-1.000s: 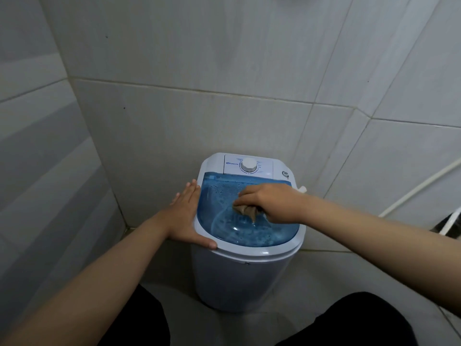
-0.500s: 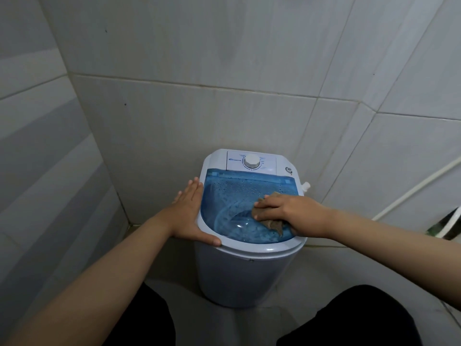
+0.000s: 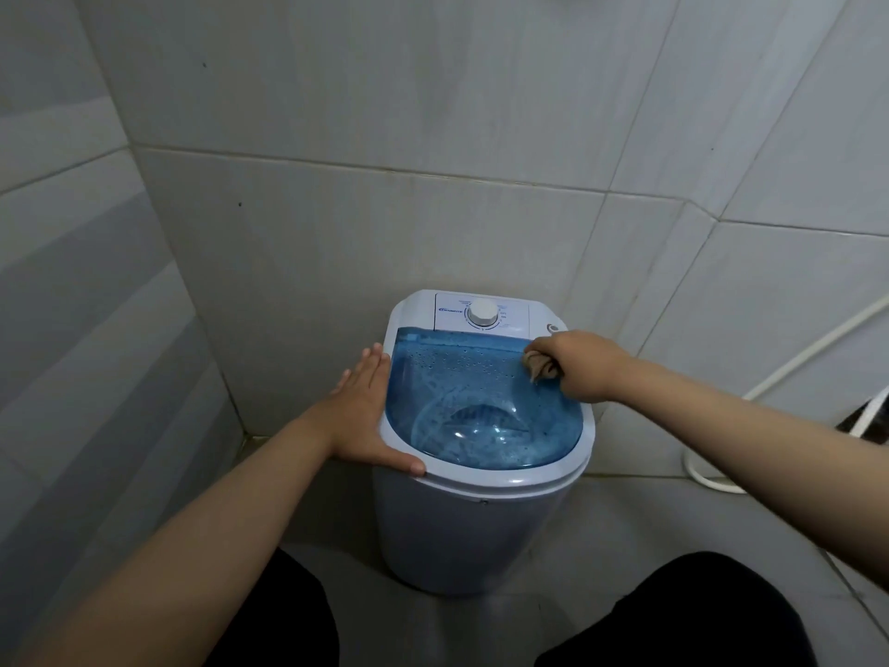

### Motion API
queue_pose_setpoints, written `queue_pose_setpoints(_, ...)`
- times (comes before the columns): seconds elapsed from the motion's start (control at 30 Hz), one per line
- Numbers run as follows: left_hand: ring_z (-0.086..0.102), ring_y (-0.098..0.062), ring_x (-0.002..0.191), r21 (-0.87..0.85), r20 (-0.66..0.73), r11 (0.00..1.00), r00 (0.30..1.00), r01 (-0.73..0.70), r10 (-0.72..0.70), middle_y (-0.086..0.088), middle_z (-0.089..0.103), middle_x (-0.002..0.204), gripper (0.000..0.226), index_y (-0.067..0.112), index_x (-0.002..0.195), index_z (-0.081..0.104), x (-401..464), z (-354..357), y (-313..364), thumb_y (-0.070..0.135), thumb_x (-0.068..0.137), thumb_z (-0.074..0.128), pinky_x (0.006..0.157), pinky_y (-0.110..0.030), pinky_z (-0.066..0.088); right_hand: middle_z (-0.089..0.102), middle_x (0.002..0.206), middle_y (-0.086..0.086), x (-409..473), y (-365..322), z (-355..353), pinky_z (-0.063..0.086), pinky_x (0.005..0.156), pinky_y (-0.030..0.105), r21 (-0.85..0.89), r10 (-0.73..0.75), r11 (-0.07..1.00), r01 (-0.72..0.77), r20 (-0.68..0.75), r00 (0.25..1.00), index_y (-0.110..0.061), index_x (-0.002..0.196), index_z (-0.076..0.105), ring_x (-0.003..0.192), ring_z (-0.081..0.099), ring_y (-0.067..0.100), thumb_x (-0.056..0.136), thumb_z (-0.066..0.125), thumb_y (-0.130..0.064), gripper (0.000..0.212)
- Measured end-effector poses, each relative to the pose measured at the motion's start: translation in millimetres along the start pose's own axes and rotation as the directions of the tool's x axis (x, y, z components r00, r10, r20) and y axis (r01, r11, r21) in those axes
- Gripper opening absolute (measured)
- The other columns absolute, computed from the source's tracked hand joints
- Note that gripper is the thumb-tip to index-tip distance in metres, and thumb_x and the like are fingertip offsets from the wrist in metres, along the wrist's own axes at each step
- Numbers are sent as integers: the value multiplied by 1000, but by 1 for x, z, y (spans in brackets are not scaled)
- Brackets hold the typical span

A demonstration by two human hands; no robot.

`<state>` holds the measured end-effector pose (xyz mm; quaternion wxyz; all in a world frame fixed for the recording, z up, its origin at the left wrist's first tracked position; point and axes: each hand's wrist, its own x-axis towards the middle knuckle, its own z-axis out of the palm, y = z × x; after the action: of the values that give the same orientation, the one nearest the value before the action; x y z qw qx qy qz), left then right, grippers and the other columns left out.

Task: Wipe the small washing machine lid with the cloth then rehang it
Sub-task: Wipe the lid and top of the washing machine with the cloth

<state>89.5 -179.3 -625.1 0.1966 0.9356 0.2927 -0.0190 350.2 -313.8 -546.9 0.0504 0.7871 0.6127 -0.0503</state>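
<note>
Two bare hands are at work on the small washing machine [image 3: 476, 531], which stands on the floor in a tiled corner. Our right hand [image 3: 579, 365] is closed into a fist around a bunched tan cloth [image 3: 539, 365], and the wad pokes out from the thumb side of that grip. Directly under the grip lies the far right corner of the translucent blue lid [image 3: 481, 406], with the cloth pressed against its surface. Just beyond the fist, toward the wall, sits the white control panel with its round dial [image 3: 483, 314], off to the left of the knuckles. Nearer to us than the grip, the lid curves down into a rounded dip at its front.

Our left hand [image 3: 368, 416] grips nothing. It lies flat with the fingers straight and together against the left side of the machine's white rim [image 3: 505, 481], the thumb hooked along the front left edge. The lid spans the space between the two hands. Well off to the right of the gripping fist, a white hose [image 3: 808, 356] runs along the wall and down to the floor.
</note>
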Motion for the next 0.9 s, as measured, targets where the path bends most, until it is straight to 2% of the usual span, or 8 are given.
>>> queue_pose_setpoints(0.1, -29, -20, 140, -1, -2, 1000, 1000, 0, 0, -7, -31, 154, 159, 14, 145, -25, 1, 1, 0, 95, 33, 51, 118, -45, -7, 59, 116, 9, -7, -7, 23, 49, 73, 37, -81, 42, 996, -44, -27, 999, -15, 112, 50, 100, 60, 32, 72, 54, -4, 41)
queue_pose_setpoints(0.27, -29, -20, 140, -2, -6, 1000, 1000, -10, 10, -7, -31, 154, 161, 12, 146, -25, 2, 1, -1, 98, 28, 46, 117, -43, -8, 54, 120, 9, -43, -23, 43, 48, 68, 36, -130, 23, 991, -36, -96, 995, -13, 122, 41, 98, 61, 35, 78, 54, -6, 46)
queue_pose_setpoints(0.53, -29, -18, 140, -12, 4, 1000, 1000, 13, -13, -7, -31, 154, 158, 12, 145, -25, -2, 0, 3, 93, 35, 53, 117, -42, -9, 52, 123, 17, -87, -77, 37, 49, 80, 40, -46, 80, 996, -81, -30, 996, -3, 122, 41, 107, 57, 36, 80, 52, 1, 44)
queue_pose_setpoints(0.63, -28, -18, 140, -14, 2, 1000, 1000, 22, -22, -6, -31, 154, 152, 13, 146, -25, -5, -2, 8, 86, 44, 62, 113, -41, -10, 56, 120, 17, -92, -103, 30, 49, 82, 40, 23, 80, 997, -79, -23, 997, -3, 117, 48, 108, 58, 35, 80, 55, 0, 38)
queue_pose_setpoints(0.77, -28, -19, 140, -22, 2, 999, 999, 43, -43, -7, -30, 155, 157, 14, 146, -24, -5, -3, 13, 88, 38, 61, 115, -46, -8, 62, 111, 20, -87, -133, 25, 47, 74, 37, 117, -27, 993, 33, -52, 998, -4, 109, 55, 101, 60, 38, 78, 58, -5, 32)
queue_pose_setpoints(0.83, -28, -21, 140, -23, 10, 998, 999, 51, -50, -8, -29, 155, 157, 14, 146, -24, -5, -5, 14, 87, 38, 63, 114, -47, -8, 65, 102, 17, -76, -132, 18, 42, 69, 33, 262, -15, 965, 27, -48, 999, -6, 101, 57, 95, 60, 36, 77, 59, -10, 25)
queue_pose_setpoints(0.9, -28, -22, 140, -23, 27, 999, 999, 40, -40, -8, -30, 155, 156, 15, 146, -23, -5, -11, 18, 86, 38, 65, 114, -48, -8, 63, 86, 9, -62, -118, 11, 42, 67, 31, 546, 58, 837, -40, -16, 998, -10, 91, 58, 86, 59, 28, 76, 58, -11, 15)
